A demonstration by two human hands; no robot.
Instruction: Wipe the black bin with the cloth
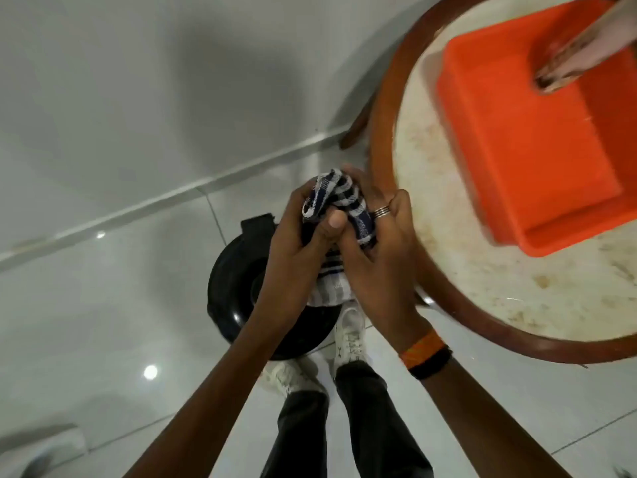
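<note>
Black bin (238, 288) sits on white tiled floor (103, 305), just beside round table (431, 201), partly hidden under hands. Striped cloth (331, 198) bunched above bin, gripped by left hand (296, 236) and right hand (375, 257) together. Orange tray (517, 150) rests on table.

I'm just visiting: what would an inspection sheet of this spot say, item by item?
Surface: glossy white tiled floor.
Job's things: round black plastic bin on the floor; blue-and-white striped cloth held above it, not touching.
Clutter: orange plastic tray on a round wood-rimmed table.
Grippers: left hand and right hand both bunching the cloth.
Cables: nothing seen.
Surroundings: white shoes beside the bin.
</note>
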